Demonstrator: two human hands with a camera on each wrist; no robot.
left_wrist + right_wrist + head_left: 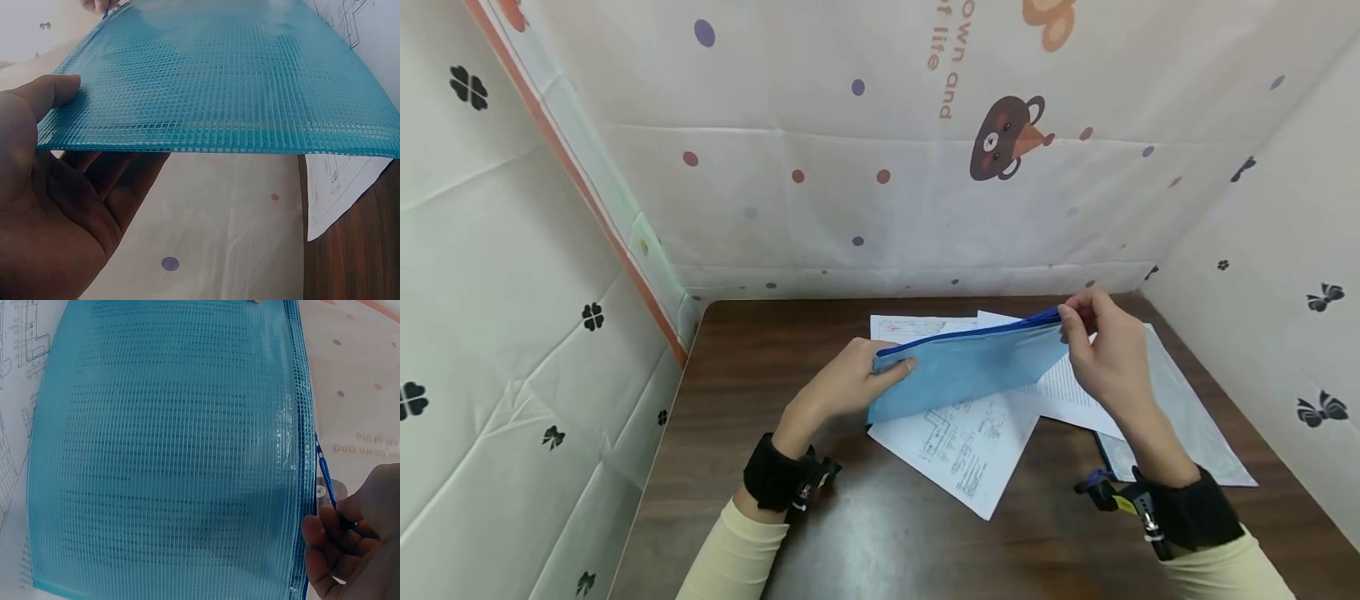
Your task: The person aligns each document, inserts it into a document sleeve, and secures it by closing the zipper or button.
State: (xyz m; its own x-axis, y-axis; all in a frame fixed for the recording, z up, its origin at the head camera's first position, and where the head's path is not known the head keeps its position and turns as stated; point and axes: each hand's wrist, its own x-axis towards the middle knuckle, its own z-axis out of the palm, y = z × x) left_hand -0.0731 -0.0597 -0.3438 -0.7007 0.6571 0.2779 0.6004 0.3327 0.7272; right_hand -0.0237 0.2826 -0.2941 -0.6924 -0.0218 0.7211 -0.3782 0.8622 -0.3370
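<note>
A: Where is the blue mesh zip pouch (970, 367) sitting right now?

B: It is being held up between the two hands, above the loose printed sheets (970, 442) that are lying on the dark wooden tabletop (737, 400). Its zipper edge is facing up and away from the person, and its lower edge is hanging down close to the papers.

A: What is the left hand (850, 383) doing?

B: It is gripping the pouch's left end. In the left wrist view the thumb (50, 94) is lying on the near face of the mesh while the other fingers (119, 181) are spreading out under it, so the pouch is being pinched between thumb and fingers.

A: And the right hand (1101, 350)?

B: It is working at the opposite end, at the top right corner of the pouch. Its fingertips (325, 540) are curling in and pinching the dark blue zipper pull (328, 481) just off the zipper track, as the right wrist view is showing.

A: Is anything showing through the pouch?

B: Lines of printed text are showing faintly through the mesh in the right wrist view; whether they are on a sheet inside it or behind it cannot be told.

A: What else is lying around?

B: A pale grey pouch (1187, 417) is lying flat on the tabletop under the right forearm, partly beneath a sheet. Patterned white cloth walls (850, 167) are enclosing the tabletop on three sides.
</note>
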